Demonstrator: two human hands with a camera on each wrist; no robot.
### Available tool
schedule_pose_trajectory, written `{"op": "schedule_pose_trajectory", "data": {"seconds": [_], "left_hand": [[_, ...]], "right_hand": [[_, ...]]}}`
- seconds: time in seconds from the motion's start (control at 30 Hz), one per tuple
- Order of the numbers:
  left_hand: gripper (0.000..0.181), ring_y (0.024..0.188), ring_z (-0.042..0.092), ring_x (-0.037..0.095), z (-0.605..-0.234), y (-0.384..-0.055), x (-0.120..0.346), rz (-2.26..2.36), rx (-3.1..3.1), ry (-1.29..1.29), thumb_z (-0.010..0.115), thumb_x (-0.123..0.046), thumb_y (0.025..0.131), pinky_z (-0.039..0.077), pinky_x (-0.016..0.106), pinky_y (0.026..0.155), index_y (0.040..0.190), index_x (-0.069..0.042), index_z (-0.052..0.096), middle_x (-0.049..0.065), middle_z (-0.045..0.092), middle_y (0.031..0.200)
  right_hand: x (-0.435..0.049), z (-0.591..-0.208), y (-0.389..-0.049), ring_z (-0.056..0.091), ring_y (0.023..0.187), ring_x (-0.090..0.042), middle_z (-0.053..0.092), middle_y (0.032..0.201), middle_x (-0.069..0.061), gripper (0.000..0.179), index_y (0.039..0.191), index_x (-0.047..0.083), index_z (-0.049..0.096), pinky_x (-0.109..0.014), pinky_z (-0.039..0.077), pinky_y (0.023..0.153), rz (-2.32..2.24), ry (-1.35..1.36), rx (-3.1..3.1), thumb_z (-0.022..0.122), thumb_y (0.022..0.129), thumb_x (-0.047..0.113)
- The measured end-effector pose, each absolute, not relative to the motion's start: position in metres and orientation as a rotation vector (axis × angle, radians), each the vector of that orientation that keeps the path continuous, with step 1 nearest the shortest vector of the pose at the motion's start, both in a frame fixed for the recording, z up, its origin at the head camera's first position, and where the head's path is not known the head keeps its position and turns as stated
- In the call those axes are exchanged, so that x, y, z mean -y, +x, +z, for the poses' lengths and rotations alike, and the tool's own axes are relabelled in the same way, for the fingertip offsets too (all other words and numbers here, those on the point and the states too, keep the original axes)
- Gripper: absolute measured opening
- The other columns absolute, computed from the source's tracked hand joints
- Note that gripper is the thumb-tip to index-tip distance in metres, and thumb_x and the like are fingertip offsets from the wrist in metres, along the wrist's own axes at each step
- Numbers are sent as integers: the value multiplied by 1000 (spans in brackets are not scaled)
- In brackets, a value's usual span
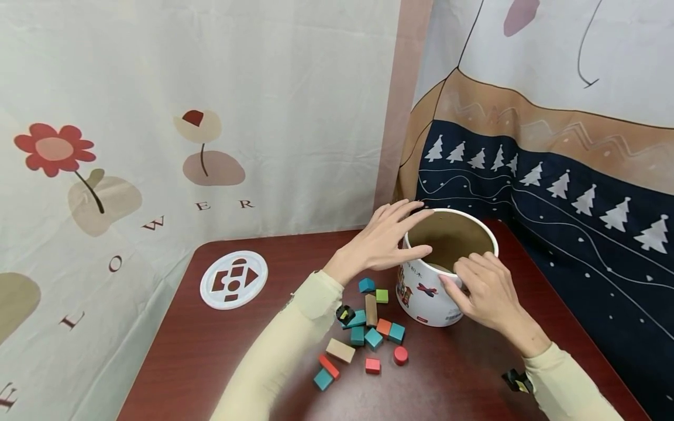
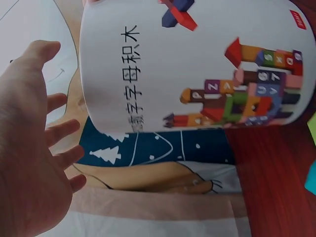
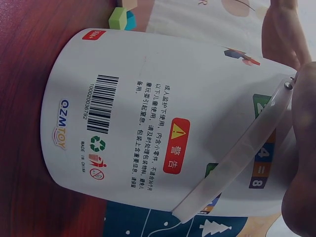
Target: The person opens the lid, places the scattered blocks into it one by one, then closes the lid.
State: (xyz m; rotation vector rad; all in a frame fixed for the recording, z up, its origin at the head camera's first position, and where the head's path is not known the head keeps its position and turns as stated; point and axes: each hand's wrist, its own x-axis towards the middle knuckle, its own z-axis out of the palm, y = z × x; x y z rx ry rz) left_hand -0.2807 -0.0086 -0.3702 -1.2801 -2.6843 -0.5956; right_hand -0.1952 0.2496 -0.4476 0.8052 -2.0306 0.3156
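On the desk's point(image 1: 174, 362) right, my right hand point(image 1: 489, 295) grips the bucket's point(image 1: 434, 298) top, left hand point(image 1: 384, 240) spread beside it; lid point(image 1: 244, 292) apparently off, blocks point(image 1: 373, 339) out, remainder inside I can't see.

The white cylindrical bucket point(image 1: 416, 301) reaches my remote feed olive-brown inside, its wall printed with black characters point(image 2: 131, 74), a multicoloured block castle point(image 2: 252, 94) and a red warning label point(image 3: 177, 145). I see small teal blocks point(image 1: 374, 339), a lime-green block point(image 1: 382, 296), tan oblong blocks point(image 1: 340, 351) and a red cylinder point(image 1: 401, 355) against the reddish-brown table point(image 1: 174, 362). I make out pale yellow sleeves point(image 1: 263, 362) and navy cloth point(image 1: 558, 225) patterned with white trees point(image 1: 615, 214).
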Motion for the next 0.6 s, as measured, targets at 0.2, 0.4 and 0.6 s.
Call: {"op": "schedule_pose_trajectory", "data": {"seconds": [0.2, 0.4, 0.6], "left_hand": [[78, 173, 30, 33, -383, -274, 33, -657, 2653, -1222, 68, -57, 106, 25, 63, 141, 174, -27, 45, 6, 41, 182], [77, 170, 35, 35, -401, -266, 61, -677, 2658, -1178, 71, -55, 106, 29, 64, 139, 173, -24, 47, 7, 45, 179], [76, 169, 39, 36, -423, -254, 86, -696, 2709, -1128, 73, -52, 107, 30, 65, 138, 172, -23, 47, 9, 45, 179]], "right_hand": [[-248, -448, -194, 38, 65, -16, 43, 65, 2, 56, 72, 13, 49, -35, 29, 63, 320, 801, 2039, 50, 115, 49], [-248, -448, -194, 39, 66, -16, 43, 65, 2, 55, 72, 14, 50, -35, 29, 64, 333, 795, 2044, 51, 115, 49], [-249, -447, -194, 39, 65, -16, 44, 65, 2, 55, 72, 13, 50, -35, 29, 64, 328, 794, 2035, 51, 114, 48]]}}
